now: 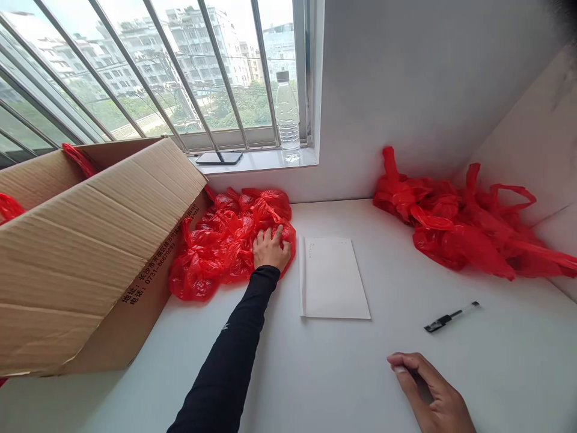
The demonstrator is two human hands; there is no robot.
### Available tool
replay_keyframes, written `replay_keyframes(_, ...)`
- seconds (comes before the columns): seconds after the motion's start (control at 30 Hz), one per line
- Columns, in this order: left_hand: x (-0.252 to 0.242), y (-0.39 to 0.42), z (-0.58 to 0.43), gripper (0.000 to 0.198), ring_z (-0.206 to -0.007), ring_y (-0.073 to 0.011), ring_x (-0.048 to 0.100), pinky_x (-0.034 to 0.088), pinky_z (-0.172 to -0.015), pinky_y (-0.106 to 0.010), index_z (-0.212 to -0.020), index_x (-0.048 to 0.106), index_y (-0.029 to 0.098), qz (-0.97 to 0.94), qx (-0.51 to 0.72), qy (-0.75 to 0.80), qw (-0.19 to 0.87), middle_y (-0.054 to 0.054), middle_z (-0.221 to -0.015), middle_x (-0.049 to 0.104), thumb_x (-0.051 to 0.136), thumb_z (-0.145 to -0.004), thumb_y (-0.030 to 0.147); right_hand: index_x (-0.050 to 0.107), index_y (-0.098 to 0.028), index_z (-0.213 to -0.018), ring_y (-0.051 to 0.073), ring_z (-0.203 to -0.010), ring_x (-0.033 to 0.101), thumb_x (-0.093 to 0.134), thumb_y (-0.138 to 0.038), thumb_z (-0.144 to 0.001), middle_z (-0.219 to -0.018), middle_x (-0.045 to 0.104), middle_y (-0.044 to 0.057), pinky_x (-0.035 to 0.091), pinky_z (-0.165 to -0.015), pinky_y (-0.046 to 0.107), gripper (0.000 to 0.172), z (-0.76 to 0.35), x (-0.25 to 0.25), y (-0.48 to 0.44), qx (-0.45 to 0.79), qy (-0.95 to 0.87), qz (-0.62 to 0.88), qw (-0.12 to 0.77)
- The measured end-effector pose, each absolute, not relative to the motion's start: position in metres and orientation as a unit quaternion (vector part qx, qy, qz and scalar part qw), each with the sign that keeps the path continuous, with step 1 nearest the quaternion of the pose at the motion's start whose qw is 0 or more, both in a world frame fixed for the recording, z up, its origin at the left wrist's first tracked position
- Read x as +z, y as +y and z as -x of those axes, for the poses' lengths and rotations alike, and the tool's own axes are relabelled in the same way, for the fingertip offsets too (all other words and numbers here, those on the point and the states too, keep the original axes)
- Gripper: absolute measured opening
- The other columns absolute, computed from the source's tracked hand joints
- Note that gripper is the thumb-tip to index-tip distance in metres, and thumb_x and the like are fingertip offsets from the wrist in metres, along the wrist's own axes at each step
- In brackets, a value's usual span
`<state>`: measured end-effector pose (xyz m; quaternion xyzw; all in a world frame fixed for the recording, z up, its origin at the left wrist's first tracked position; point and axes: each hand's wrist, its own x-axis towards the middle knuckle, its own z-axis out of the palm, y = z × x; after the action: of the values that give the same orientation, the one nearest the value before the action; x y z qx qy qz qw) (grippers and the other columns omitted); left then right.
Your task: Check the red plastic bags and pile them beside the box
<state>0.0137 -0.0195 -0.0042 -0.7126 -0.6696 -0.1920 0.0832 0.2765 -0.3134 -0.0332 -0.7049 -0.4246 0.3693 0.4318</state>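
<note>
My left hand (272, 249), in a black sleeve, rests on the right end of a cluster of knotted red plastic bags (237, 240). Its fingers are apart and bent over the thin plastic, and what lies under the palm is hidden. Over the table at the lower right is my right hand (433, 391), thumb and index tips brought together with no object visible between them. A black-capped pen (452, 317) lies just beyond it. Between the two hands is a white paper pad (336, 278) with small print along its top.
An open cardboard box (99, 240) holding red plastic stands tilted at left. More red bags (469, 228) lie against the wall at right. A capped clear bottle (287, 117) and a phone (219, 158) sit on the windowsill (265, 161). Everything else rests on a white table (333, 373).
</note>
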Motion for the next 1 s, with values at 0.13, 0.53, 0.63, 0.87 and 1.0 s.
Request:
replay_keyframes(0.13,0.001,-0.018,-0.012,0.044,-0.129,-0.0307,0.051,0.041,-0.107,-0.057,-0.135,0.055,0.022,0.713,-0.195,-0.670,0.069,-0.011,-0.141,0.054,0.061,-0.095,0.037,0.071,-0.030,-0.090,0.019,-0.092,0.067,0.058,-0.057,-0.089,-0.097,0.071,-0.001,0.053,-0.083,0.023,0.030,-0.274,-0.029,-0.311,0.351,-0.441,0.703,0.434)
replay_keyframes(0.53,0.020,-0.119,-0.050,0.047,-0.139,-0.0315,0.040,0.031,-0.116,-0.050,-0.141,0.053,0.020,0.714,-0.277,-0.643,0.026,-0.014,-0.147,0.048,0.047,-0.095,0.022,0.069,-0.026,-0.105,0.020,-0.099,0.069,0.056,-0.049,-0.094,-0.108,0.071,0.004,0.057,-0.084,0.025,0.028,-0.292,-0.049,-0.307,0.339,-0.526,0.667,0.405)
replay_keyframes(0.63,0.007,-0.150,-0.061,0.042,-0.113,-0.0284,0.058,0.047,-0.100,-0.044,-0.133,0.058,0.014,0.718,-0.270,-0.641,-0.028,-0.014,-0.115,0.063,0.051,-0.091,0.020,0.068,-0.026,-0.109,0.021,-0.102,0.067,0.054,-0.049,-0.095,-0.113,0.070,0.006,0.055,-0.091,0.029,0.031,-0.289,-0.045,-0.309,0.347,-0.509,0.670,0.414)
replay_keyframes(0.87,0.002,-0.141,-0.064,0.041,-0.113,-0.0267,0.060,0.048,-0.099,-0.050,-0.131,0.054,0.016,0.670,-0.258,-0.680,-0.150,-0.011,-0.121,0.062,0.062,-0.093,0.026,0.053,-0.030,-0.142,0.023,-0.098,0.065,0.053,-0.054,-0.093,-0.120,0.064,0.007,0.056,-0.081,0.037,0.055,-0.277,-0.023,-0.297,0.368,-0.458,0.682,0.435)
replay_keyframes(1.0,0.010,-0.135,-0.063,0.034,-0.099,-0.0222,0.065,0.054,-0.090,-0.046,-0.123,0.059,0.016,0.642,-0.263,-0.681,-0.234,-0.008,-0.113,0.066,0.063,-0.094,0.034,0.036,-0.024,-0.154,0.023,-0.080,0.065,0.053,-0.058,-0.091,-0.073,0.061,0.000,0.057,-0.071,0.039,0.074,-0.267,-0.014,-0.275,0.452,-0.414,0.635,0.470)
